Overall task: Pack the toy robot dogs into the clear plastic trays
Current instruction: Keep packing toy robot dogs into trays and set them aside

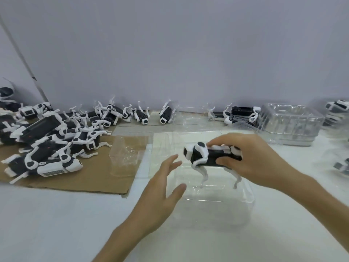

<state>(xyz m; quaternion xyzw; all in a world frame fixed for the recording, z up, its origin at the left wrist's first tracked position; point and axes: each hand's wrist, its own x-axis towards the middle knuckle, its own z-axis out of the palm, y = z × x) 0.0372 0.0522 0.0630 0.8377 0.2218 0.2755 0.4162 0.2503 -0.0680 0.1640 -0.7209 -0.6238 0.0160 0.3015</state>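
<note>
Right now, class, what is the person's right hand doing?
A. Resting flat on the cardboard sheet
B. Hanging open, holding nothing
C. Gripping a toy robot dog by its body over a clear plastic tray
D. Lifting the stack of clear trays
C: the right hand grips the toy robot dog round its body, legs pointing down over the clear plastic tray, while the left hand is open beside it.

A plain, evenly lit grey-blue wall [170, 44] is seen at 12 o'clock, crossed at 10 o'clock by a slanted grey strip [22, 57]. A white bench [47, 224] is spread toward 6 o'clock, with a cardboard sheet [90, 178] laid at 9 o'clock.
</note>
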